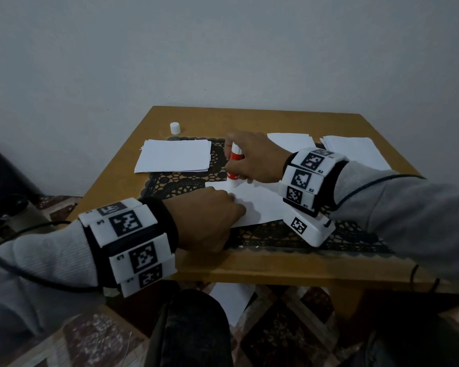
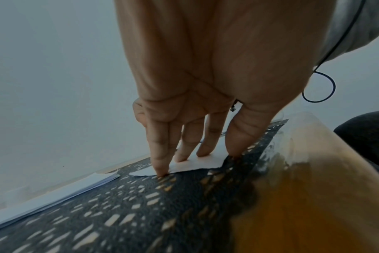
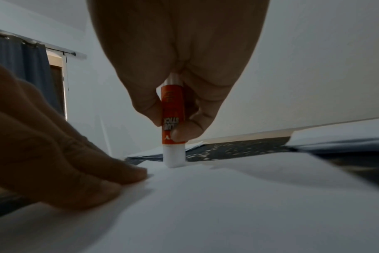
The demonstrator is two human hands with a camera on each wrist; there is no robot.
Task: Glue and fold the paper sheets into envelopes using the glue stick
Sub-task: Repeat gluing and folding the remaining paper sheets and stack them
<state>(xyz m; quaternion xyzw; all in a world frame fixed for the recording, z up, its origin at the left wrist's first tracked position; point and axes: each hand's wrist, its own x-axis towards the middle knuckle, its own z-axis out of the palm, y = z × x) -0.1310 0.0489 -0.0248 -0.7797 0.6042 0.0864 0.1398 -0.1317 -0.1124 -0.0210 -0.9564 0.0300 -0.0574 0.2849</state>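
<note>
While left hand (image 1: 210,218) pins sheet (image 1: 260,205) flat-fingered on mat (image 1: 186,178), right hand (image 1: 255,157) grips glue stick (image 1: 234,165) upright, tip on sheet's far edge. Paper's light, floppy, likely slides; hold near the glue line.

The left hand (image 1: 210,218) lies near with straight fingers (image 2: 160,154) pressing down, while the right hand (image 1: 255,157), farther off, has fingers curled in a grip.

Wooden table (image 1: 252,266), grey wall (image 1: 223,49), patterned floor (image 1: 284,337)
</note>
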